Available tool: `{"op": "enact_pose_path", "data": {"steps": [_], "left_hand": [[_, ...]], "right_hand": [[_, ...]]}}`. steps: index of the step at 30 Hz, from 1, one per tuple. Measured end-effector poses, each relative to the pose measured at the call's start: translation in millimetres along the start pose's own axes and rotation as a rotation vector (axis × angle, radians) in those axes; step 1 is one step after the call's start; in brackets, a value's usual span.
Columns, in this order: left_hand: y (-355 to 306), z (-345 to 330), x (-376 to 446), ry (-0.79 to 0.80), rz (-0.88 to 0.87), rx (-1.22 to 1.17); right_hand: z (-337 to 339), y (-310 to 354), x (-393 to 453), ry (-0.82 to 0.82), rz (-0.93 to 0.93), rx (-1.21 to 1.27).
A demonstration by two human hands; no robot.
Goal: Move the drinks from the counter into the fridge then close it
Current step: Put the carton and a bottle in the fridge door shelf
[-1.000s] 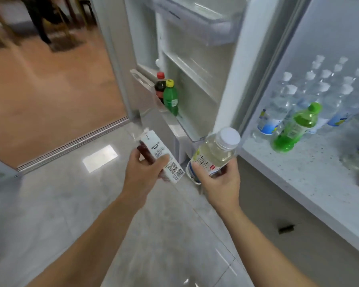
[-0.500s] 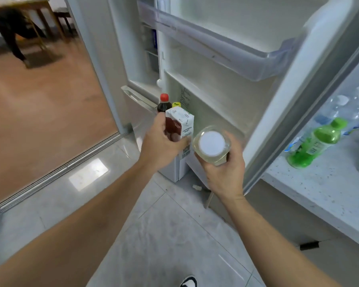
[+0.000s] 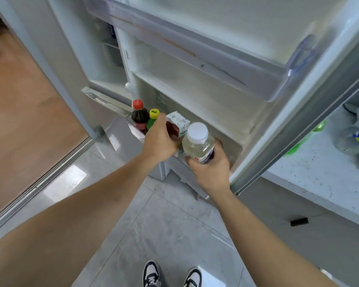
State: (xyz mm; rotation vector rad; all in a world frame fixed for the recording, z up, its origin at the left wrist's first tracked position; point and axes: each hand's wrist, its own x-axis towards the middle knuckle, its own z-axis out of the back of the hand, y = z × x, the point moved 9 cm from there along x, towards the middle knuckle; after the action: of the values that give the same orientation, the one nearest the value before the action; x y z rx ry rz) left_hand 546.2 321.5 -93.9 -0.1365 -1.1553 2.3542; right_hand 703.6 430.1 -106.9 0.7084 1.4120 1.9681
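Observation:
The fridge door (image 3: 226, 65) stands open in front of me. In its lowest shelf (image 3: 232, 148) stand a dark cola bottle with a red cap (image 3: 138, 116) and a green bottle with a yellow cap (image 3: 152, 119). My left hand (image 3: 159, 139) grips a white and brown drink carton (image 3: 177, 125) upright in that shelf, right of the green bottle. My right hand (image 3: 209, 168) holds a pale yellow bottle with a white cap (image 3: 197, 142) just right of the carton, at the shelf.
A speckled white counter (image 3: 323, 175) runs along the right, with a lying green bottle (image 3: 305, 137) and clear bottles (image 3: 354, 139) partly hidden by the door. An upper door shelf (image 3: 195, 48) juts out overhead. My shoes (image 3: 172, 274) stand on grey tiles; a sliding-door track (image 3: 39, 183) lies at left.
Both hands have moved forward and down toward the lowest door shelf, carrying the carton and the pale bottle. The carton now sits beside the green bottle. The view has tilted downward.

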Motion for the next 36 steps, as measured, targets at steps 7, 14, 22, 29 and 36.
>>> {"op": "enact_pose_path", "data": {"steps": [7,14,22,29,36], "left_hand": [[12,-14,12,0.063,-0.018,0.119],[17,-22,7,0.096,-0.054,0.127],[19,-17,9,0.524,-0.161,0.184],[17,-14,11,0.561,-0.204,0.238],[14,-9,9,0.527,-0.249,0.263]], "right_hand": [[-11,0,17,0.033,-0.106,-0.258],[-11,-12,24,0.015,-0.251,-0.309],[-6,-17,24,-0.007,-0.319,-0.211],[-7,-5,6,-0.037,-0.22,-0.222],[-20,-3,-2,0.021,-0.254,-0.256]]}}
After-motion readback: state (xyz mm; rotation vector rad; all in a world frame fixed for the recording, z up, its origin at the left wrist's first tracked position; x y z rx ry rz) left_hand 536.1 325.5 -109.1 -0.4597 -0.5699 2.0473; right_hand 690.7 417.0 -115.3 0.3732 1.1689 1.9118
